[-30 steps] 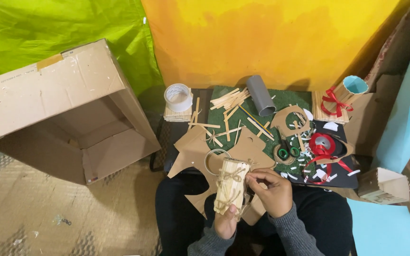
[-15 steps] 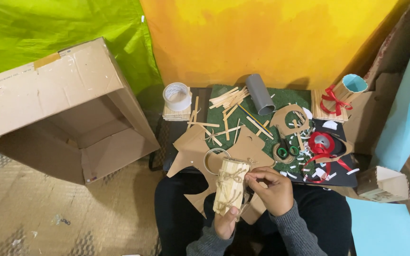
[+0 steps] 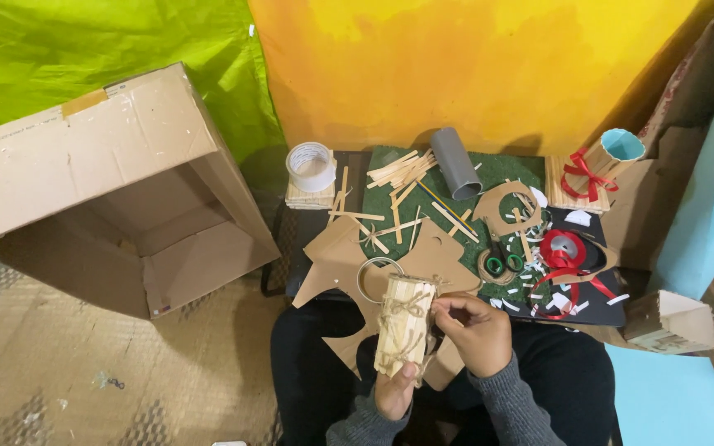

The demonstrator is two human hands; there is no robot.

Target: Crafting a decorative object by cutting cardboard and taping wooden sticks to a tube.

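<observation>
Left hand (image 3: 393, 395) grips lower end of pale cylinder of wooden sticks bound with twine (image 3: 404, 325), holding it upright over lap. Right hand (image 3: 479, 332) pinches twine at cylinder's right side, fingers closed on it. Just beyond grip: clear tape ring (image 3: 371, 277) on brown cardboard cut-outs (image 3: 336, 256). Farther beyond: loose wooden sticks (image 3: 402, 169), grey tube (image 3: 456, 162). Right of grip: red ribbon spool (image 3: 562, 249), green-handled scissors (image 3: 503, 263). Far left: large open cardboard box (image 3: 109, 190).

Your left hand (image 3: 393, 395) sits low, fingers curled upward, thumb raised in a grip. Your right hand (image 3: 477, 332) is just above and beside it, fingers bent inward, grey sleeve at the wrist.
</observation>
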